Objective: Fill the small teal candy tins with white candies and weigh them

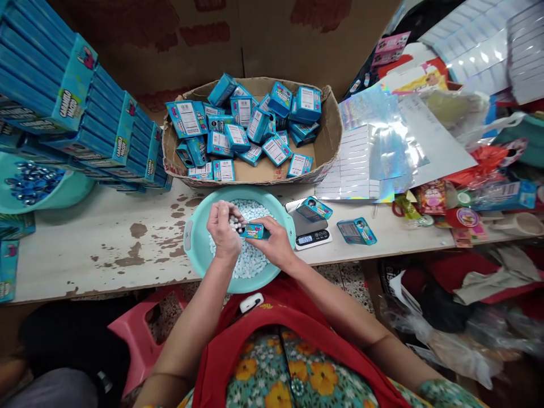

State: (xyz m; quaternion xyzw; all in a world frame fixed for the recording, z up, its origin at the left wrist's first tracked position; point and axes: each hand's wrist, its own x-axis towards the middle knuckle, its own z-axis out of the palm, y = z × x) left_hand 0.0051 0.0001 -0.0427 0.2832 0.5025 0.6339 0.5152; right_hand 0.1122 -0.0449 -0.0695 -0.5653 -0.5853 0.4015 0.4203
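My left hand [224, 229] is closed and cupped around several small white candies [234, 222]. It is beside the end of a small blue candy box [254, 230], which lies on its side in the grip of my right hand [275, 245]. Below both hands stands a turquoise bowl [196, 212] of white candies [250, 265]. To its right is a digital scale [313, 238] with a lit display, and a blue candy box [314, 208] rests on it. Another blue box [357, 231] lies on the table to the right of the scale.
A cut-down cardboard box [253, 180] behind the bowl contains many blue candy boxes. Stacked blue cartons [76, 107] rise at left, near a bowl [80, 190] of blue wrapped candies. Shiny sheets [365, 153] and clutter cover the right. A pink stool [138, 340] stands below.
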